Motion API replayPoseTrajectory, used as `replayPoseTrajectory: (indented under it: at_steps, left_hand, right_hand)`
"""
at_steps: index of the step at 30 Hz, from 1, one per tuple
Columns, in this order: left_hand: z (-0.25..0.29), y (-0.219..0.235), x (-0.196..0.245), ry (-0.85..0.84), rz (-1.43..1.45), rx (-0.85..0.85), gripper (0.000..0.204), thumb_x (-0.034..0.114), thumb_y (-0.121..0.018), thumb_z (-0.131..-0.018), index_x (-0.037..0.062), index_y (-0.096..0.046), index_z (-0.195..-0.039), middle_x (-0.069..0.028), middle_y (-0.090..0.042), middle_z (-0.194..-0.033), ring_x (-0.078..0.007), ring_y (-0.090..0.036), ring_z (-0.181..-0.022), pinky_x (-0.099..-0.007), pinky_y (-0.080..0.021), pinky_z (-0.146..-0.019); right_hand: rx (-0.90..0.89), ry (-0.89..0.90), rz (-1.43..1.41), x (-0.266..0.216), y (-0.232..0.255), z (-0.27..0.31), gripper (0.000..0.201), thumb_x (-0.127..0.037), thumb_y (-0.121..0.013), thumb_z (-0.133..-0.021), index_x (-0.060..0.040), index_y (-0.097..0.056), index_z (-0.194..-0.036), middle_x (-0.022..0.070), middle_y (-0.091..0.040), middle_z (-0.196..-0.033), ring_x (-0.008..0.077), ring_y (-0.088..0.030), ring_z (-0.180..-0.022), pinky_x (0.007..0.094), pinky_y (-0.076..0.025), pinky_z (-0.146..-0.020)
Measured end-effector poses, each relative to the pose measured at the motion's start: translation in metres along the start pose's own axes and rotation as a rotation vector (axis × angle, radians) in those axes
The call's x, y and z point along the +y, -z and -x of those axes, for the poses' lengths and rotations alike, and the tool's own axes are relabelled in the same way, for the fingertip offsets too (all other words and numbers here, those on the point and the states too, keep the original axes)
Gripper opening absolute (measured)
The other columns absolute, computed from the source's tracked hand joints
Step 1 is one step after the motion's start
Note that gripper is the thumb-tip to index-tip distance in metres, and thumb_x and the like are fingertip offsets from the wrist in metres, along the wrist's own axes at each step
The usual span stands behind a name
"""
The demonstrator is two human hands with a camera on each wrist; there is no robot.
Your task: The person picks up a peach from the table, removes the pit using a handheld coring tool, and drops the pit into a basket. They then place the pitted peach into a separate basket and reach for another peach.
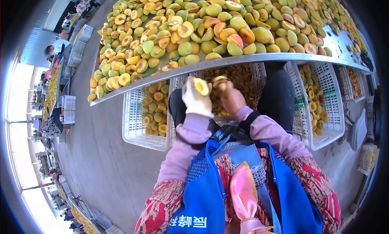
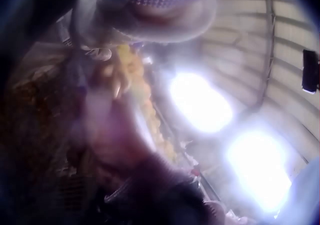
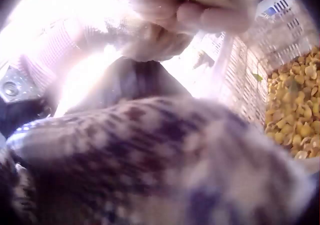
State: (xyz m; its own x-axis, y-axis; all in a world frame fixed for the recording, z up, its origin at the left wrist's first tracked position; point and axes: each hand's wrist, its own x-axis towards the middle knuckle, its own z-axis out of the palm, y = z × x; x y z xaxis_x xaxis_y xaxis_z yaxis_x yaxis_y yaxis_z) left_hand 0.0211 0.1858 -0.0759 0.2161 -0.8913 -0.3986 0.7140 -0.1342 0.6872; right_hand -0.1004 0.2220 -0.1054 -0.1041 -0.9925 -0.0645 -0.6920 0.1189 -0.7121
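My left hand [image 1: 196,98], in a white glove, grips a halved yellow peach [image 1: 201,86] with its hollowed cut face showing. Close beside it, my bare right hand [image 1: 234,99] pinches a blurred brownish-gold thing [image 1: 220,82]; its kind I cannot tell. Both hands are over a crate [image 1: 258,82] of brown pieces between the knees. In the left wrist view the right hand [image 2: 117,122] is a blur below the pale glove [image 2: 165,27]. Bent fingers [image 3: 215,19] show at the top of the right wrist view.
A metal-edged table [image 1: 227,63] heaped with whole and halved peaches stands in front. White crates with peach halves flank the knees, one on the left [image 1: 133,130] and one on the right [image 1: 335,126]. People sit at other fruit tables far left.
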Motion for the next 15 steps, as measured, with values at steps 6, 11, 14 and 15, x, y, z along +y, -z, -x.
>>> replayPoseTrajectory:
  at_steps: [6, 11, 14, 15]
  left_hand:
    - [-0.028, 0.018, 0.127, -0.997, -1.526, 0.563, 0.047, 0.031, -0.061, -0.080, 0.0026, -0.050, -0.116, -0.0191, -0.049, -0.115, -0.0325, -0.054, -0.096, -0.0385, -0.043, -0.086]
    - [-0.083, -0.032, 0.123, -0.871, -1.643, 0.045, 0.049, 0.040, -0.062, -0.078, 0.0031, -0.054, -0.110, -0.0220, -0.057, -0.107, -0.0337, -0.056, -0.097, -0.0402, -0.043, -0.086]
    - [-0.117, -0.068, 0.084, -0.713, -1.962, -0.153, 0.054, 0.041, -0.064, -0.073, 0.0026, -0.052, -0.110, -0.0223, -0.060, -0.099, -0.0358, -0.058, -0.092, -0.0399, -0.045, -0.082]
    - [-0.129, -0.075, 0.071, -0.617, -2.094, -0.154, 0.055, 0.040, -0.065, -0.072, 0.0025, -0.051, -0.109, -0.0212, -0.061, -0.097, -0.0356, -0.058, -0.092, -0.0398, -0.046, -0.081]
  right_hand:
    - [-0.548, 0.203, 0.320, 0.049, 0.009, 0.003, 0.035, -0.030, -0.044, -0.087, 0.0001, -0.049, -0.103, 0.0254, -0.059, -0.092, 0.0336, -0.061, -0.079, 0.0457, -0.048, -0.063]
    - [-0.742, 0.252, 0.409, 0.043, -0.019, 0.007, 0.032, -0.021, -0.041, -0.086, -0.0027, -0.056, -0.107, 0.0195, -0.057, -0.108, 0.0298, -0.059, -0.098, 0.0415, -0.047, -0.081]
    - [-0.794, 0.031, 0.347, 0.042, -0.029, 0.007, 0.031, -0.025, -0.048, -0.085, -0.0027, -0.055, -0.105, 0.0200, -0.059, -0.102, 0.0336, -0.058, -0.096, 0.0419, -0.047, -0.079]
    - [-0.808, -0.076, 0.318, 0.041, -0.029, 0.004, 0.031, -0.026, -0.051, -0.084, -0.0027, -0.055, -0.105, 0.0202, -0.060, -0.099, 0.0354, -0.058, -0.095, 0.0421, -0.047, -0.079]
